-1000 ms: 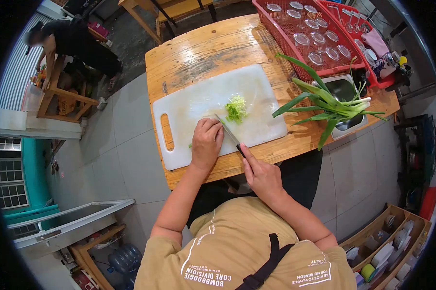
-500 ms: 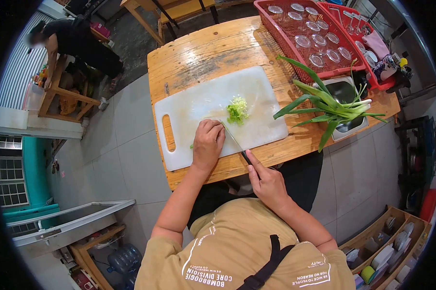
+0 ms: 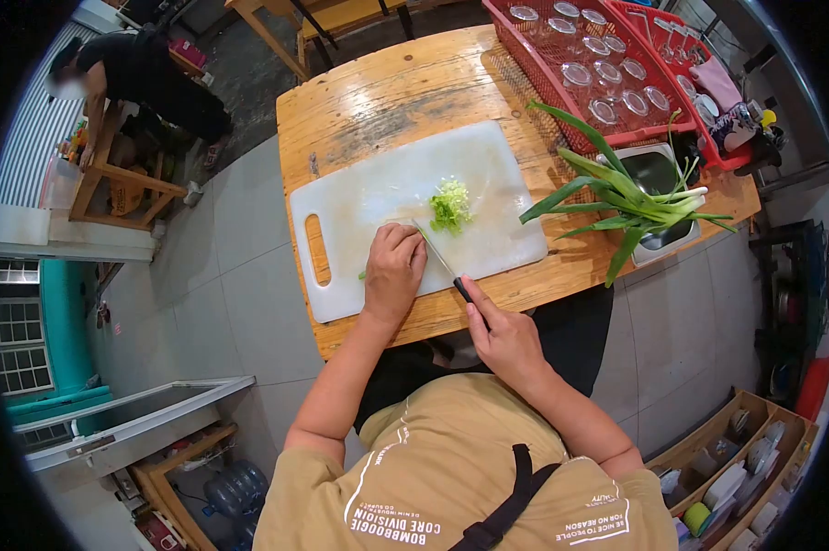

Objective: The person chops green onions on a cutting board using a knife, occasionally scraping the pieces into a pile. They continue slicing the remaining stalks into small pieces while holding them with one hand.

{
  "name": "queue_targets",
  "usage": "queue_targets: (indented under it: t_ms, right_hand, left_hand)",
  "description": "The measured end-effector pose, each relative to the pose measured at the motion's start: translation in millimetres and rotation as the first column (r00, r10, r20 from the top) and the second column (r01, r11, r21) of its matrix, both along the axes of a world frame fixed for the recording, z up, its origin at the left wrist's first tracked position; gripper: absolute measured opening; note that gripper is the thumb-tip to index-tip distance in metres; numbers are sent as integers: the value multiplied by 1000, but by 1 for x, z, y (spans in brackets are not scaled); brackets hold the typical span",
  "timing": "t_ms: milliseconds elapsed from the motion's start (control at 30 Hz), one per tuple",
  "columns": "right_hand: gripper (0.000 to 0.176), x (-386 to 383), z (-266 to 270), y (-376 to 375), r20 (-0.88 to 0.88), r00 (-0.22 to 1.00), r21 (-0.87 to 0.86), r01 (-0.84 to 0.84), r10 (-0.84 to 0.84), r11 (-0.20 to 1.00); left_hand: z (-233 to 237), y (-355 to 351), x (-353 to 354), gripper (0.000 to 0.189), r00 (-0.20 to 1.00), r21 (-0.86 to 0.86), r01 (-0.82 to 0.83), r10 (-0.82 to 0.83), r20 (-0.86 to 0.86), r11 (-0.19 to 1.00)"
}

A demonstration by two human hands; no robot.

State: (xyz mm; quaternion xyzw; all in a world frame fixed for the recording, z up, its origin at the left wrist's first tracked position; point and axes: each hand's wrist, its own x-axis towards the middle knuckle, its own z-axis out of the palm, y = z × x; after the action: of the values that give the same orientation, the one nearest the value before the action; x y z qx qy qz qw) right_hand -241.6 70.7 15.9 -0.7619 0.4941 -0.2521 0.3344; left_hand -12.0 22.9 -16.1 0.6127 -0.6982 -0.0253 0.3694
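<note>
Grey tiled floor [image 3: 245, 266] surrounds a wooden table [image 3: 369, 92] bearing a white cutting board [image 3: 355, 202]; at the far left, another person [image 3: 157, 78] bends over a wooden stand. Left hand [image 3: 394, 271], fingers curled and bunched, rests on the board near its close edge; a green stalk end [image 3: 362, 275] shows beside it, but what lies beneath is hidden, so its grip cannot be told. Right hand [image 3: 504, 338], apart from the left, is closed around the handle of the knife [image 3: 444, 262], its blade alongside the left fingertips. Compared with half a second ago, the knife has slid slightly forward, away from the body; the chopped greens [image 3: 449, 208], heaped just beyond the blade, show no clear growth, suggesting a small slicing stroke within continuing work; whole green onions [image 3: 630, 191] lie across a metal pan [image 3: 676, 241] at right.
</note>
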Motion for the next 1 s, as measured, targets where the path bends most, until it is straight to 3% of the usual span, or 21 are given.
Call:
queue_targets:
  t_ms: [267,400,1000]
  right_hand:
    - [55,1,-7,12,-158,987,-157,-36,11,987]
    - [56,5,-18,7,-145,989,-248,-38,2,968]
    - [48,-9,3,8,28,1000,-69,15,-13,997]
  left_hand:
    - [1,1,-1,12,1000,2,-15,15,0,1000]
    - [3,1,0,12,1000,12,-31,31,8,999]
    - [8,4,3,14,999,74,-5,3,34,997]
